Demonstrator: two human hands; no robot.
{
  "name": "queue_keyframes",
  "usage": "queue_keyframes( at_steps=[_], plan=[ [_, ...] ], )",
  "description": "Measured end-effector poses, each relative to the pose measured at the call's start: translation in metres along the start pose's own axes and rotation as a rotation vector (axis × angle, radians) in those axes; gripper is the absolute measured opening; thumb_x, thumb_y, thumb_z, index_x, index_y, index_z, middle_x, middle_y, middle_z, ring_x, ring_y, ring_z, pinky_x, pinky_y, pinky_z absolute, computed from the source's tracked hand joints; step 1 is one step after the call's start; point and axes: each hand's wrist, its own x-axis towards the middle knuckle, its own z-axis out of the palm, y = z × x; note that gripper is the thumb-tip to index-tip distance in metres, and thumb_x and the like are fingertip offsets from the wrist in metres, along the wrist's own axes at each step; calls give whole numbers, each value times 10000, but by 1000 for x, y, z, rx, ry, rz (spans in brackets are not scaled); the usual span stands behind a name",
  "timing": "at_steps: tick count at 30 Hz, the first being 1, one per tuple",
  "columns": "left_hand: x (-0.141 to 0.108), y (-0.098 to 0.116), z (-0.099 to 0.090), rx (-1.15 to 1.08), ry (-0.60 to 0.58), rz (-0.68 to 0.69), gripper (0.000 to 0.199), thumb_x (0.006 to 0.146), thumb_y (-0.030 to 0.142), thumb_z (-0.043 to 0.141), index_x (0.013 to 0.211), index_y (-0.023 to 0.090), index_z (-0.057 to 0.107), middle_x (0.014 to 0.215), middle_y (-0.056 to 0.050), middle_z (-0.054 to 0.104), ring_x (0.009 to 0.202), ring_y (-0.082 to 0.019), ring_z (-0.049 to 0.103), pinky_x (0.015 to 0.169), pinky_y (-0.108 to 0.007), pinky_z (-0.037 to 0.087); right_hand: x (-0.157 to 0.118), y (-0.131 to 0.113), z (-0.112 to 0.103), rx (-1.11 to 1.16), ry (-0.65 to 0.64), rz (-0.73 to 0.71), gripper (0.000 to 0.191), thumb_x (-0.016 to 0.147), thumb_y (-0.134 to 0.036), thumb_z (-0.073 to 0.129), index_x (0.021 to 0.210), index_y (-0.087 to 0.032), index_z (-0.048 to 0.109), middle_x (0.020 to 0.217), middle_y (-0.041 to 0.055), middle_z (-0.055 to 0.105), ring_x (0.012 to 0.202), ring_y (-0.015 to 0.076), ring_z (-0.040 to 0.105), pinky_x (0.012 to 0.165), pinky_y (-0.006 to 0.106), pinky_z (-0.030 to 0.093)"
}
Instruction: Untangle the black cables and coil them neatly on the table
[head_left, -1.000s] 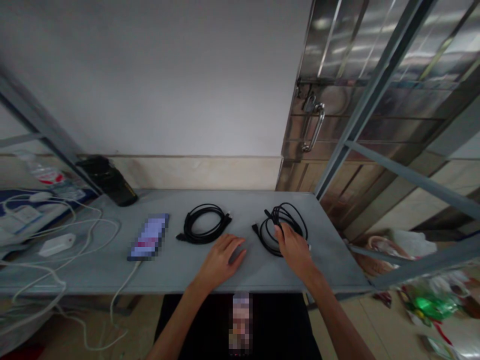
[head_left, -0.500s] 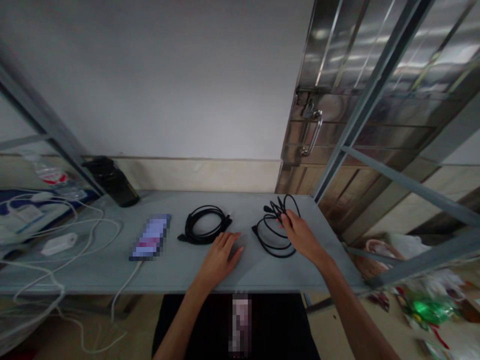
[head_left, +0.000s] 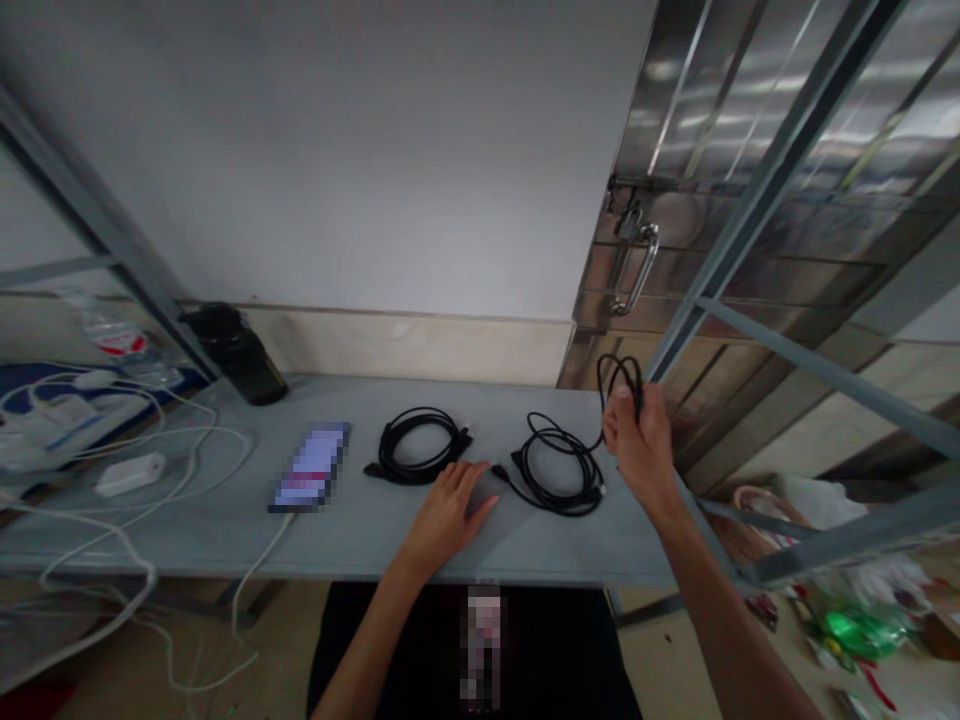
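My right hand [head_left: 637,440] is closed around a bunched part of a black cable, lifted above the right end of the grey table [head_left: 337,545]. From it the cable runs down to loose black loops [head_left: 559,475] lying on the tabletop. Left of those loops, a second black cable [head_left: 420,447] lies in a neat coil. My left hand [head_left: 454,505] rests at the near side of that coil, fingers apart, thumb out to the right, with nothing in it.
A lit phone [head_left: 311,467] with a white lead lies left of the coil. A dark bottle [head_left: 238,355], a white adapter [head_left: 131,474], tangled white cables and a clear plastic bottle [head_left: 124,340] are further left. A metal frame post [head_left: 757,200] rises at the right.
My right hand has moved right and up, lifting the bunched cable off the table. More loops now lie spread on the tabletop. My left hand has stayed beside the coil; the view has shifted slightly.
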Motion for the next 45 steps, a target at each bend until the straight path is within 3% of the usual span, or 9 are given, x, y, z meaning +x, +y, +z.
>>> queue_keyframes(
  at_steps=[3, 8, 12, 16, 23, 28, 32, 38, 45],
  plan=[
    [1, 2, -3, -33, -7, -12, 458, 1101, 424, 713, 1512, 269, 583, 1372, -110, 741, 1275, -343, 726, 1151, -565, 598, 11, -47, -10, 195, 119, -105, 501, 1099, -690, 660, 940, -290, 405, 645, -136, 383, 415, 76, 319, 366, 211, 219],
    [0, 3, -5, -60, -9, -35, 487, 1079, 415, 748, 1517, 268, 593, 1377, -105, 740, 1284, -336, 725, 1157, -561, 597, 20, -111, -15, 389, 285, -341, 344, 1127, -475, 707, 989, -291, 452, 651, -136, 341, 434, 91, 244, 373, 234, 259],
    [-2, 3, -4, -73, 3, -53, 567, 1038, 468, 805, 1528, 278, 590, 1398, -108, 732, 1302, -342, 717, 1151, -557, 606, 17, -132, -9, 440, 324, -394, 234, 1156, -398, 647, 1013, -286, 500, 650, -124, 298, 451, 112, 204, 358, 252, 239],
    [-2, 5, -7, -113, -18, -24, 643, 1006, 525, 838, 1545, 281, 588, 1403, -119, 733, 1314, -340, 720, 1172, -549, 600, 11, -135, 0, 468, 300, -407, 231, 1163, -409, 647, 1033, -280, 508, 640, -129, 314, 450, 100, 177, 361, 233, 218],
    [2, 15, -16, -472, -67, -139, 727, 1000, 568, 830, 1613, 294, 553, 1387, -126, 771, 1250, -319, 768, 1135, -536, 623, -27, -102, 14, 345, -58, -188, 247, 1182, -487, 599, 1069, -281, 520, 683, -109, 418, 484, 96, 345, 437, 210, 259],
    [2, 22, -14, -841, -49, -344, 518, 1091, 595, 685, 1448, 219, 666, 1262, -137, 818, 1137, -281, 804, 1031, -462, 665, -70, -41, 29, -35, -425, -93, 254, 1217, -459, 476, 1054, -267, 509, 832, -26, 610, 701, 162, 597, 660, 292, 497],
    [4, 20, -14, -942, -31, -407, 521, 1086, 624, 679, 1402, 210, 692, 1208, -128, 841, 1164, -294, 808, 1096, -491, 643, -97, 8, 47, -276, -594, -147, 214, 1221, -367, 386, 1153, -256, 557, 1057, 71, 748, 970, 248, 761, 903, 381, 618],
    [3, 19, -19, -907, -7, -345, 398, 1114, 549, 659, 1330, 235, 772, 1254, -103, 835, 1196, -286, 798, 1131, -480, 635, -124, 54, 71, -447, -671, -265, 281, 1173, -297, 426, 1254, -160, 657, 1115, 204, 800, 1056, 351, 807, 973, 490, 668],
    [1, 22, -17, -705, -1, -274, 408, 1160, 484, 582, 1472, 266, 727, 1469, -126, 773, 1363, -308, 735, 1225, -557, 574, -107, 55, 72, -362, -550, -224, 363, 1200, -404, 407, 1313, -189, 677, 1272, 199, 808, 1146, 320, 822, 996, 440, 669]
  ],
)
